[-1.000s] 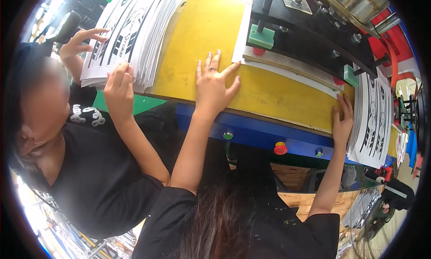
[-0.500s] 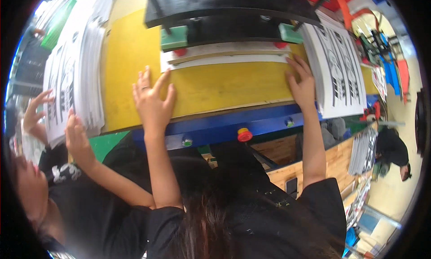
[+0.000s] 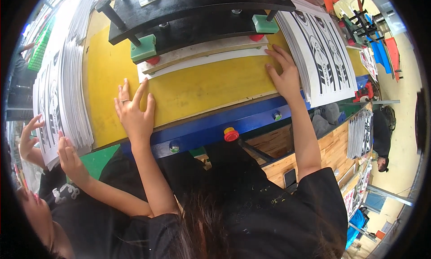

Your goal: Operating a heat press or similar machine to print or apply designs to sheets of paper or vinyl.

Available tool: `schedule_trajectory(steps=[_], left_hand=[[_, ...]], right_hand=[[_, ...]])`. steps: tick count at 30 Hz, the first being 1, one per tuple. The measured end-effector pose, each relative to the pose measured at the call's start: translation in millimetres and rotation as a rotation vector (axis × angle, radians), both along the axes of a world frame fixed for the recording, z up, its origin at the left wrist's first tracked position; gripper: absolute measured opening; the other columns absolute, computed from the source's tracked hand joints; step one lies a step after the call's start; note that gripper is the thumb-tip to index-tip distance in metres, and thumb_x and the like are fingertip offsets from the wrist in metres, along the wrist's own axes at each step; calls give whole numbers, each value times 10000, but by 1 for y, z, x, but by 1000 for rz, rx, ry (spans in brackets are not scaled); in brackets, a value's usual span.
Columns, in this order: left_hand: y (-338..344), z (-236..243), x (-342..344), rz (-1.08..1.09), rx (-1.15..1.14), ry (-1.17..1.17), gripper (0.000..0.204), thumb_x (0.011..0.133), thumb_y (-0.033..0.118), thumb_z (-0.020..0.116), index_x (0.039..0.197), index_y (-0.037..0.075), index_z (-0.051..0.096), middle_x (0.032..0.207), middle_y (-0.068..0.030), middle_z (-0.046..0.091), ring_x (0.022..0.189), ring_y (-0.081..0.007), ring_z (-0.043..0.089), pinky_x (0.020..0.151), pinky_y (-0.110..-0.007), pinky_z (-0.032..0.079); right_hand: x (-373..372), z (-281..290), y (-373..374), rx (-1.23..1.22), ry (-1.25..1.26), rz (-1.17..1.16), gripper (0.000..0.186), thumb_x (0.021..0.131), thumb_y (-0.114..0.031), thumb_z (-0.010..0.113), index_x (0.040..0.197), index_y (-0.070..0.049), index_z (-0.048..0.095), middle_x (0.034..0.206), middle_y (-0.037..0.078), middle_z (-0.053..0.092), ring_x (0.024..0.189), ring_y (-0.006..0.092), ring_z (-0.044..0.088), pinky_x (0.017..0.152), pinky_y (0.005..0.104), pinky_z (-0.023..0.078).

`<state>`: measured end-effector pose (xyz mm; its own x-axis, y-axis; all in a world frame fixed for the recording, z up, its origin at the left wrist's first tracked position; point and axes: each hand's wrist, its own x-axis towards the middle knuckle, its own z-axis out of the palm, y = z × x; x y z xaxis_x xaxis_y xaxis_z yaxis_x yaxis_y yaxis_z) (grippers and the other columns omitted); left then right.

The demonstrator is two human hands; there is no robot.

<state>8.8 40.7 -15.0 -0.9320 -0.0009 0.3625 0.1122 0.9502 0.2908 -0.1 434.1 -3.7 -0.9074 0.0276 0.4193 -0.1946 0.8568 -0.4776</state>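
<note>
My left hand (image 3: 136, 115) rests open on the yellow board (image 3: 197, 86), fingertips at the left end of a white sheet (image 3: 204, 61) lying under the black press (image 3: 193, 21). My right hand (image 3: 286, 75) is open, its fingertips at the sheet's right end, beside a stack of printed sheets (image 3: 323, 52). The press has green blocks (image 3: 142, 48) and red pads above a metal bar (image 3: 206, 50). Below the board, a blue front rail (image 3: 202, 129) carries green buttons (image 3: 174, 147) and a red-and-yellow knob (image 3: 231, 134).
At the left, another person's hands (image 3: 72, 160) touch a second paper stack (image 3: 63, 111), near a green basket (image 3: 38, 48). At the right are a wooden surface (image 3: 283, 165) with a phone (image 3: 290, 178) and more paper (image 3: 359, 133); a person (image 3: 382, 138) is beyond it.
The view has shifted, bringing more of the right side into sight. My hands stay spread at the sheet's two ends. The co-worker's hands remain on the left stack.
</note>
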Motion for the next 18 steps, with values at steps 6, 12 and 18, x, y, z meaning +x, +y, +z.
schedule_trajectory(steps=[6, 12, 18], left_hand=[[2, 2, 0, 9, -5, -10, 385, 894, 267, 593, 1277, 265, 636, 1471, -181, 425, 1388, -337, 361, 1156, -482, 200], [2, 3, 0, 11, -4, 4, 389, 888, 277, 596, 1275, 266, 638, 1461, -188, 433, 1377, -346, 373, 1155, -484, 202], [2, 1, -2, 9, 1, 10, 388, 882, 287, 603, 1267, 279, 644, 1452, -197, 440, 1371, -352, 379, 1153, -485, 203]], right_hand=[[0, 1, 0, 3, 9, 21, 373, 808, -129, 662, 1179, -92, 660, 1334, 172, 552, 1232, 355, 521, 1049, 399, 406], [0, 2, 0, 16, 9, 25, 366, 817, -110, 652, 1182, -84, 660, 1342, 188, 546, 1237, 362, 521, 1051, 405, 401], [-1, 3, 0, 24, -9, 17, 364, 823, -106, 644, 1186, -83, 658, 1344, 183, 545, 1245, 362, 515, 1057, 400, 395]])
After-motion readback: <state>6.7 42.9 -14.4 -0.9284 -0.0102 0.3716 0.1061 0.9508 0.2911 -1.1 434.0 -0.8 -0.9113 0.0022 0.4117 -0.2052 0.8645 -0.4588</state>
